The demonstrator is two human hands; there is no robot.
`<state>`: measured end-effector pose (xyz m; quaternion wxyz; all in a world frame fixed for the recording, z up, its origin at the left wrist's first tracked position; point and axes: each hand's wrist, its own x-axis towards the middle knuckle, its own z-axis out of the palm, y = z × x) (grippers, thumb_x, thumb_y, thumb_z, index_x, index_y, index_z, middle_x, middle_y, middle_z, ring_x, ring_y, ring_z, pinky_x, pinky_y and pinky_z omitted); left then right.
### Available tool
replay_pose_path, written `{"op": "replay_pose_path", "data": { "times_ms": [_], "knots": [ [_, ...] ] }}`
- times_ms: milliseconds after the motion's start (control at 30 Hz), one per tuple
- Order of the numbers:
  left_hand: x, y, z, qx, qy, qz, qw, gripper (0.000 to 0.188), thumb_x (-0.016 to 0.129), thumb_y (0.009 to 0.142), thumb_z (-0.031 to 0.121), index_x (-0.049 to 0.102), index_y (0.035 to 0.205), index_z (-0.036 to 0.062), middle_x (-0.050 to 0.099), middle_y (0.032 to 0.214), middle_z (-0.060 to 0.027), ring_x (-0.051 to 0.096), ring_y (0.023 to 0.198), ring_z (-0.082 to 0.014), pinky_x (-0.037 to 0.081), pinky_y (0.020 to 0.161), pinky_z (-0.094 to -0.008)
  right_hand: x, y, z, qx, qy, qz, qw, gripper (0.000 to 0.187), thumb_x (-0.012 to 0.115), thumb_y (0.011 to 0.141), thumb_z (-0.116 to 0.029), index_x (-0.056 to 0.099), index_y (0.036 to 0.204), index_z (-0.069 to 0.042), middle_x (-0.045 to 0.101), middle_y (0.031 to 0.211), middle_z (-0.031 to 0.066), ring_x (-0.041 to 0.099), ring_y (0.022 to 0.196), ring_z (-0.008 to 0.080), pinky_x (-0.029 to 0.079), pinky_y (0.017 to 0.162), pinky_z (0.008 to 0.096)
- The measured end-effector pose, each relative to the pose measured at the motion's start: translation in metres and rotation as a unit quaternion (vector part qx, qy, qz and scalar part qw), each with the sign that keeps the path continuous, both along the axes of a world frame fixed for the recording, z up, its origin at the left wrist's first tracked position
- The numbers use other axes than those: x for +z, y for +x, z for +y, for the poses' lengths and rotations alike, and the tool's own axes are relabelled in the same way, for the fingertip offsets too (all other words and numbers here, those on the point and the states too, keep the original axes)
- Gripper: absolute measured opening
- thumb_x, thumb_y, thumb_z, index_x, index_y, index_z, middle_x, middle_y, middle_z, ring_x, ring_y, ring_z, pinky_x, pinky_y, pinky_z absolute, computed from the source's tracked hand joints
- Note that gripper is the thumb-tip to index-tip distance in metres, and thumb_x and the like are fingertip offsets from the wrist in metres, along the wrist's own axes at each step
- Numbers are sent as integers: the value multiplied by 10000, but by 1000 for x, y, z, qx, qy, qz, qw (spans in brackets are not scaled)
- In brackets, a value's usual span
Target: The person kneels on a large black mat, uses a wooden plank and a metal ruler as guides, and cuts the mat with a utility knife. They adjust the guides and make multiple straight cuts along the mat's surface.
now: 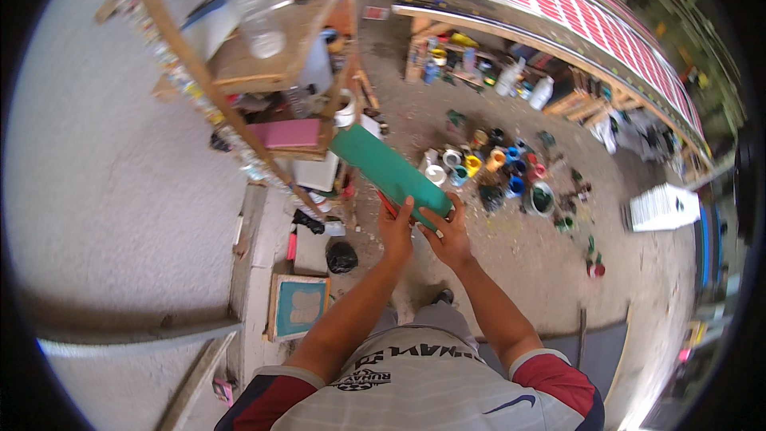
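Observation:
A long, flat green sheet, stiff-looking, is held out in front of me, slanting from upper left to lower right. My left hand is closed at its near edge, thumb up against it. A slim red object shows beside the left fingers under that edge; its kind is unclear. At the sheet's right end, my right hand pinches the corner, with thumb on the near side and fingers round the end. Both hands are close together above the floor.
Paint pots crowd the floor ahead. Left stands a wooden shelf bearing a plastic bottle and a pink block. A long bench carries red-and-white printed sheets. A framed screen leans lower left; a white stack sits right.

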<state>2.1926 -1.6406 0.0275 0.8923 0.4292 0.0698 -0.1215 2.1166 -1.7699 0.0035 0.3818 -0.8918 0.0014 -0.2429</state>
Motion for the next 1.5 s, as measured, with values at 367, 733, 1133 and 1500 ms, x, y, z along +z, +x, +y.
{"op": "replay_pose_path", "data": {
  "times_ms": [367, 733, 1133, 1500],
  "knots": [
    [-46, -135, -170, -219, 63, 20, 974, 485, 805, 981, 201, 579, 1385, 55, 665, 1205, -13, 654, 964, -121, 521, 745, -311, 3, -189, -96, -359, -105, 121, 920, 915, 864, 832, -506, 485, 1594, -168, 473, 1542, 215, 569, 1312, 426, 526, 1043, 553],
    [-81, -268, -261, -395, 95, 70, 911, 388, 749, 1026, 430, 610, 1143, 87, 672, 959, -10, 640, 777, -125, 510, 673, -316, -9, -351, -138, -407, 239, 175, 864, 553, 700, 1036, -416, 614, 1473, -89, 705, 1247, 182, 698, 1090, 397, 582, 940, 490],
    [-123, -332, -287, -657, 154, -150, 723, 516, 767, 959, 40, 544, 1425, 41, 700, 1257, -50, 666, 1111, -176, 530, 986, -372, -77, -477, -113, -575, 382, 63, 720, 463, 775, 1020, -311, 657, 1296, 42, 726, 1151, 167, 722, 993, 202, 590, 857, 373],
    [-117, -372, -286, -831, 103, -157, 523, 681, 668, 836, -60, 455, 1477, 30, 628, 1341, -101, 631, 1225, -207, 527, 1048, -371, -106, -430, -131, -712, 461, -112, 518, 815, 739, 1004, -465, 420, 1572, 24, 700, 1257, 235, 692, 1155, 305, 545, 999, 429]
  ]
}}
